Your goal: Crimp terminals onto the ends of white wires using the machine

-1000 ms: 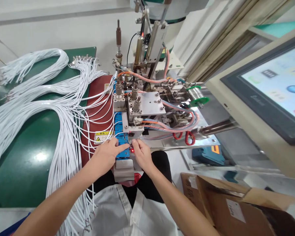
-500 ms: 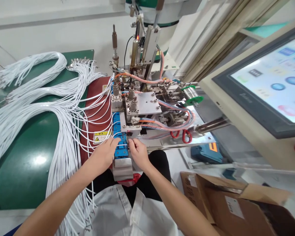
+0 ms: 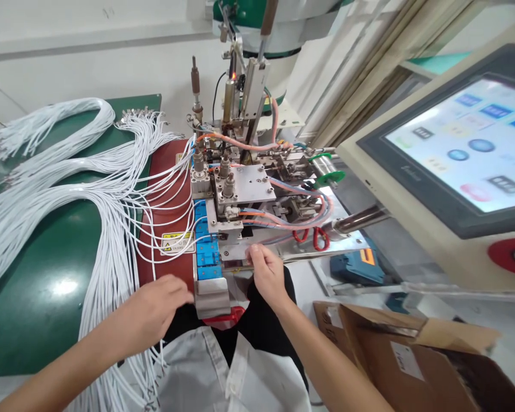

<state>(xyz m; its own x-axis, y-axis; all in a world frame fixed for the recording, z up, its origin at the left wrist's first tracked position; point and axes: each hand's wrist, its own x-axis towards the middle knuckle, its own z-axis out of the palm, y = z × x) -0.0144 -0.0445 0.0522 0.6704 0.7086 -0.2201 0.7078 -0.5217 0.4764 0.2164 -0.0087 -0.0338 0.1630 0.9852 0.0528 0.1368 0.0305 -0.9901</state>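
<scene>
My left hand (image 3: 161,306) hovers left of the metal chute (image 3: 212,297), near the hanging white cables; its fingers are bent and blurred, and whether they hold anything is unclear. On the machine's near edge rests my right hand (image 3: 266,269), its fingers curled together; anything between them is too small to make out. Between the hands runs a row of blue fixture blocks (image 3: 208,252). White cables (image 3: 115,229) stretch from a large bundle on the left into the farther blocks and the machine (image 3: 246,183). No cable lies across the nearest blocks.
A green board (image 3: 64,269) lies under the cables, beside a red-brown surface (image 3: 154,229) with a warning label. A touch screen panel (image 3: 467,143) stands at the right above an open cardboard box (image 3: 395,355). A solder wire spool (image 3: 326,169) sits on the machine.
Both hands have moved off the near blue blocks, the left one down and left, the right one to the right. The cable end between them is gone from there.
</scene>
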